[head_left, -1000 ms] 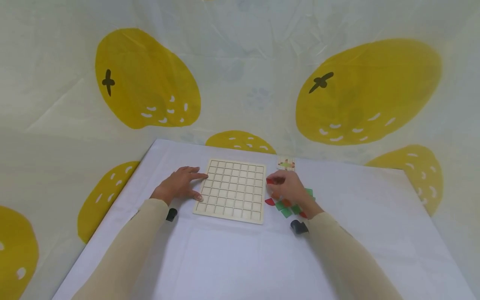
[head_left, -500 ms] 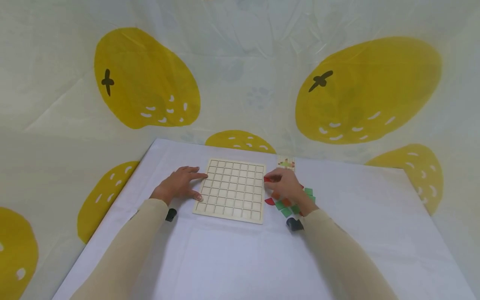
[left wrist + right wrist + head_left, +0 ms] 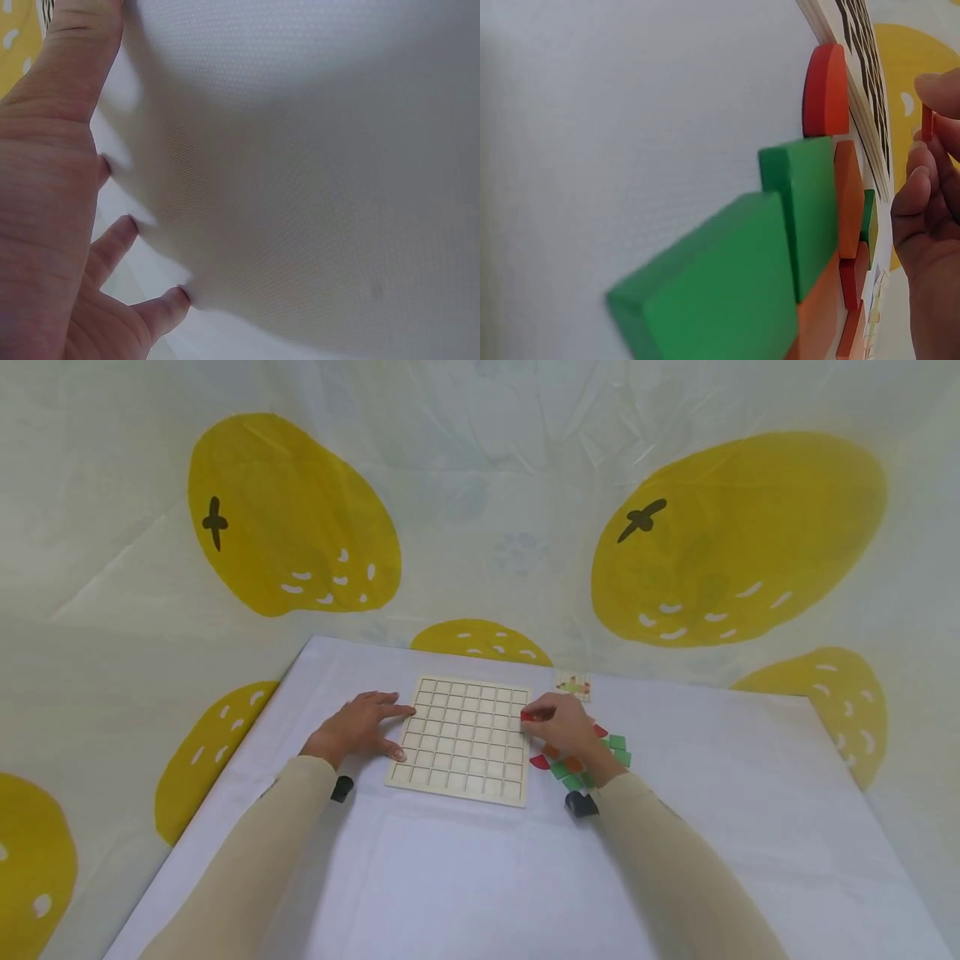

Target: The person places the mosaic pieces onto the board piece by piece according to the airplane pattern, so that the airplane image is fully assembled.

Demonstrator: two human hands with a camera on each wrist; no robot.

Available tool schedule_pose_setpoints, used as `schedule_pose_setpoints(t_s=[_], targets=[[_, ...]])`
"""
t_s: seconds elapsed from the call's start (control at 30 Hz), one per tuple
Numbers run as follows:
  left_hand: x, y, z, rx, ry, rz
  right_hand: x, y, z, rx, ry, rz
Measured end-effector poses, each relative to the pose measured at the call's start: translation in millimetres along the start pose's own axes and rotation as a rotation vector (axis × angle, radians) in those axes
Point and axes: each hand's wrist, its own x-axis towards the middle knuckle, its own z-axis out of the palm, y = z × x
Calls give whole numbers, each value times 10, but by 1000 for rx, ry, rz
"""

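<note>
A pale wooden grid board lies flat on the white-covered table. My left hand is at its left side, fingers spread, with the index fingertip and thumb touching the edge. In the left wrist view the left hand has its fingertips on the white cloth. My right hand pinches a red piece between thumb and fingers, over the board's right edge. That piece shows edge-on in the right wrist view. Beneath and beside the hand lie several green pieces, orange pieces and a red half-round piece.
A small pattern card lies behind the right hand. Dark wrist cameras hang under the left wrist and right wrist. A pale sheet printed with yellow fruit stands behind the table.
My right hand has moved left with the red piece, from beside the board to over its right edge. The left hand stays where it was.
</note>
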Motion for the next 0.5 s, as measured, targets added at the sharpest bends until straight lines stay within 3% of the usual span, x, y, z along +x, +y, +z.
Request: schedule_pose_setpoints(t_s=[0.5], targets=[[16, -8, 15, 7, -3, -5, 53, -32, 44, 20, 7, -55]])
